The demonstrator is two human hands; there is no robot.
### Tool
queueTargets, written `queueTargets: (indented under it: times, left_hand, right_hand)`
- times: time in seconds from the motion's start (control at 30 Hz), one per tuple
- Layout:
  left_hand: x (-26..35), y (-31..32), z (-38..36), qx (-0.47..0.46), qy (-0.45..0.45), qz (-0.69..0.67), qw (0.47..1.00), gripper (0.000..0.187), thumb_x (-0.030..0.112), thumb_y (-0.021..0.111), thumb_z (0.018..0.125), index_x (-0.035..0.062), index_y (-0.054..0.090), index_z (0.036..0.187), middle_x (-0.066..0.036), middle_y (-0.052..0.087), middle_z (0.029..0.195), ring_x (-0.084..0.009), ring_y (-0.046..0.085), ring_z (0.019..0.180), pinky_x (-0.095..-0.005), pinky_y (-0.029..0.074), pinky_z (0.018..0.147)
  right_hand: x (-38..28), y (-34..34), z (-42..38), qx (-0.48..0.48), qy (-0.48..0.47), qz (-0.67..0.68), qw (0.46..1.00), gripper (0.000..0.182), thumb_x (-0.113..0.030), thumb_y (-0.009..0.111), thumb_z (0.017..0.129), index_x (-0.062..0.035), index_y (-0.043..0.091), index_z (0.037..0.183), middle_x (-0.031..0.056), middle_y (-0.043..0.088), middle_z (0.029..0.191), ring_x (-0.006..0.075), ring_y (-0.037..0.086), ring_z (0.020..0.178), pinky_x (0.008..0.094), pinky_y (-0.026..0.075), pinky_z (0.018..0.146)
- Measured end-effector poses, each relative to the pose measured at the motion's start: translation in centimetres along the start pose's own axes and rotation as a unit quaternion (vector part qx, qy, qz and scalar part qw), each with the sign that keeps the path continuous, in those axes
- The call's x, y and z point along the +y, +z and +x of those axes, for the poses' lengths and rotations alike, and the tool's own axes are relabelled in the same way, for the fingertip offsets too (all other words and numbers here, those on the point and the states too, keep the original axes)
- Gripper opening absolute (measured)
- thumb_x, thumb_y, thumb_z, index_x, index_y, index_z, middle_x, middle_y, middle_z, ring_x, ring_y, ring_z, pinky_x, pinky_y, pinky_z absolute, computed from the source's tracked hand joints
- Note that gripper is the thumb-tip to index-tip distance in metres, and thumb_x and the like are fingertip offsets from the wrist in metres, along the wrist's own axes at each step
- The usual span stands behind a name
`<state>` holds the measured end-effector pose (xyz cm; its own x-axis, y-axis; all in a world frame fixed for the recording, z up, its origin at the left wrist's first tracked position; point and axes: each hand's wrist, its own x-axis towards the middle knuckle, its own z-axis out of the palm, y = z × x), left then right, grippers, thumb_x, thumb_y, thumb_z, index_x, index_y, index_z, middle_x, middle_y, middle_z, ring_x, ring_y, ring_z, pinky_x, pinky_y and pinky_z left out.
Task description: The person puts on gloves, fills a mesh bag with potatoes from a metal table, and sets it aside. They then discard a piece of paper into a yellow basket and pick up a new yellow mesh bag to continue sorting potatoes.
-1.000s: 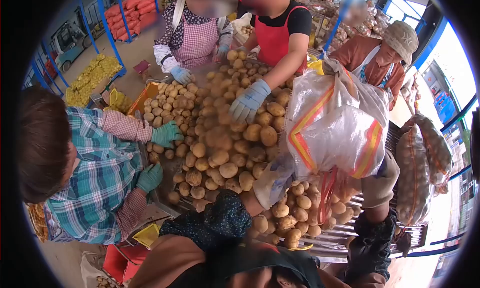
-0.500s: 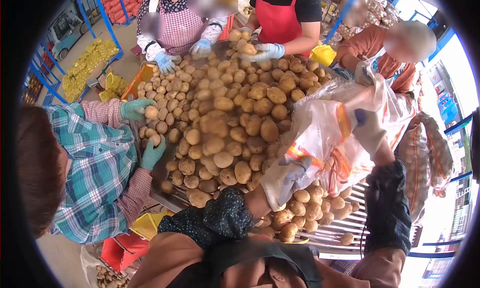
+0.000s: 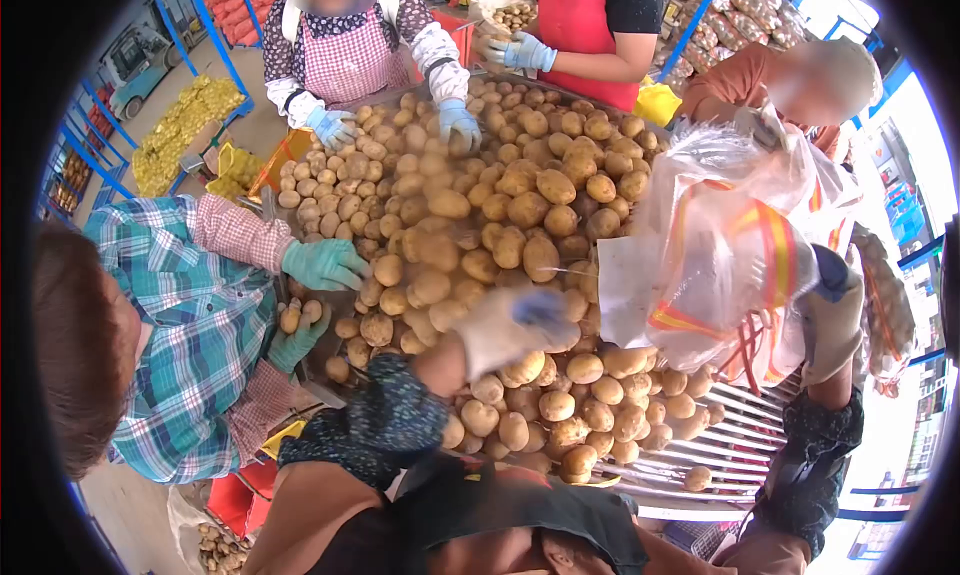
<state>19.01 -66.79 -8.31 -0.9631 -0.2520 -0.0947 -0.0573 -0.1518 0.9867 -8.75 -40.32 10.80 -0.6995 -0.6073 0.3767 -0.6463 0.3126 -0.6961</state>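
My left hand (image 3: pixel 515 330), in a white and blue glove, is over the potatoes (image 3: pixel 525 210) near the middle of the heap; motion blurs its fingers. At the right, my right hand (image 3: pixel 835 310), gloved too, has its fingers closed on the edge of a clear plastic bag (image 3: pixel 735 255) with orange and yellow stripes. The bag lies bunched over the right side of the heap. A white sheet (image 3: pixel 627 290) shows at its left edge.
A co-worker in a plaid shirt (image 3: pixel 190 325) handles potatoes at the left. Two people in aprons (image 3: pixel 345 60) stand across the table, and another person (image 3: pixel 740 85) is behind the bag. Metal bars (image 3: pixel 740 435) lie at the lower right. Filled sacks (image 3: pixel 882 305) stand at the right.
My left hand has come off the bag and moved left over the potatoes. My right hand and the bag have shifted right. The plaid-shirted co-worker's upper hand has reached farther over the heap.
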Motion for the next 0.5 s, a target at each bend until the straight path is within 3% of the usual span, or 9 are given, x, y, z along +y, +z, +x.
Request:
queueTargets:
  times: [0.07, 0.1, 0.13, 0.17, 0.23, 0.37, 0.43, 0.47, 0.5]
  left_hand:
    - [0.7, -5.3, 0.0, 0.197, -0.08, 0.259, 0.942, 0.039, 0.025, 0.07, 0.089, 0.0044, 0.066, 0.122, -0.013, 0.072, 0.106, -0.028, 0.07, 0.096, -0.0378, 0.054, 0.087]
    - [-2.1, -8.8, 1.3, 0.244, -0.013, 0.341, 0.908, 0.044, 0.028, 0.067, 0.089, 0.0084, 0.063, 0.128, -0.015, 0.068, 0.118, -0.0347, 0.065, 0.108, -0.0406, 0.051, 0.095]
    - [1.1, -9.3, 1.3, 0.234, -0.041, 0.5, 0.833, 0.052, 0.025, 0.066, 0.086, 0.0073, 0.058, 0.134, -0.018, 0.061, 0.131, -0.0345, 0.058, 0.121, -0.0422, 0.048, 0.101]
    - [1.0, -10.4, 2.3, 0.232, -0.036, 0.498, 0.835, 0.052, 0.025, 0.066, 0.086, 0.0073, 0.058, 0.134, -0.018, 0.061, 0.131, -0.0345, 0.058, 0.121, -0.0422, 0.048, 0.101]
    - [-0.4, -12.6, 4.5, 0.148, 0.025, 0.675, 0.723, 0.059, 0.019, 0.065, 0.083, 0.0044, 0.054, 0.139, -0.02, 0.055, 0.137, -0.0345, 0.055, 0.125, -0.0436, 0.044, 0.105]
    - [-0.1, -13.7, 7.9, 0.029, 0.036, 0.701, 0.712, 0.051, 0.016, 0.068, 0.078, 0.0056, 0.062, 0.128, -0.021, 0.06, 0.132, -0.0364, 0.054, 0.127, -0.0436, 0.044, 0.106]
    - [2.2, -13.0, 8.8, -0.112, -0.048, 0.759, 0.639, 0.047, 0.015, 0.069, 0.077, 0.0042, 0.064, 0.123, -0.021, 0.062, 0.129, -0.036, 0.056, 0.125, -0.0428, 0.047, 0.103]
    - [2.4, -12.6, 8.9, -0.134, -0.067, 0.767, 0.624, 0.043, 0.014, 0.069, 0.077, 0.0036, 0.065, 0.118, -0.019, 0.066, 0.124, -0.0352, 0.061, 0.119, -0.0428, 0.049, 0.1]
    - [1.4, -13.2, 9.1, -0.134, -0.061, 0.761, 0.631, 0.041, 0.013, 0.068, 0.078, 0.0038, 0.066, 0.118, -0.019, 0.068, 0.118, -0.0346, 0.064, 0.114, -0.0429, 0.051, 0.097]
  right_hand:
    - [2.2, -2.4, -0.6, 0.069, 0.052, 0.063, 0.994, 0.029, -0.006, 0.067, 0.089, 0.0033, 0.067, 0.117, 0.0047, 0.07, 0.102, 0.0105, 0.063, 0.087, 0.0264, 0.051, 0.08]
    - [2.8, -3.3, -1.0, 0.098, 0.089, 0.139, 0.982, 0.03, -0.007, 0.066, 0.091, 0.0038, 0.066, 0.119, 0.0052, 0.07, 0.106, 0.011, 0.064, 0.091, 0.0268, 0.05, 0.083]
    - [0.7, -3.1, -1.3, 0.086, 0.035, 0.162, 0.982, 0.03, -0.007, 0.062, 0.094, 0.004, 0.064, 0.121, 0.0064, 0.068, 0.112, 0.013, 0.063, 0.097, 0.027, 0.049, 0.087]
    - [6.4, -7.0, -1.0, 0.125, -0.068, -0.007, 0.99, 0.028, -0.007, 0.059, 0.096, 0.0031, 0.065, 0.121, 0.007, 0.068, 0.112, 0.0148, 0.064, 0.098, 0.027, 0.049, 0.087]
    - [4.8, -9.6, -1.6, 0.159, -0.015, -0.026, 0.987, 0.03, -0.011, 0.056, 0.096, 0.0049, 0.064, 0.12, 0.0091, 0.065, 0.117, 0.0181, 0.062, 0.103, 0.0301, 0.047, 0.092]
    - [6.6, -12.9, -3.4, 0.254, 0.044, 0.027, 0.966, 0.027, -0.014, 0.058, 0.096, 0.0031, 0.065, 0.115, 0.0079, 0.065, 0.11, 0.0164, 0.061, 0.096, 0.0299, 0.048, 0.085]
    - [13.1, -19.3, -6.3, 0.248, 0.192, 0.126, 0.941, 0.025, -0.019, 0.062, 0.094, 0.0011, 0.067, 0.109, 0.0048, 0.065, 0.098, 0.0149, 0.06, 0.085, 0.0286, 0.048, 0.077]
    - [13.2, -18.5, -7.5, 0.341, 0.133, 0.077, 0.927, 0.023, -0.024, 0.066, 0.093, -0.0025, 0.069, 0.1, -0.0005, 0.059, 0.083, 0.0123, 0.055, 0.071, 0.0275, 0.045, 0.066]
    - [12.7, -18.0, -8.7, 0.35, 0.135, 0.072, 0.924, 0.023, -0.024, 0.066, 0.093, -0.0025, 0.069, 0.1, -0.0005, 0.059, 0.083, 0.0123, 0.055, 0.071, 0.0275, 0.045, 0.066]
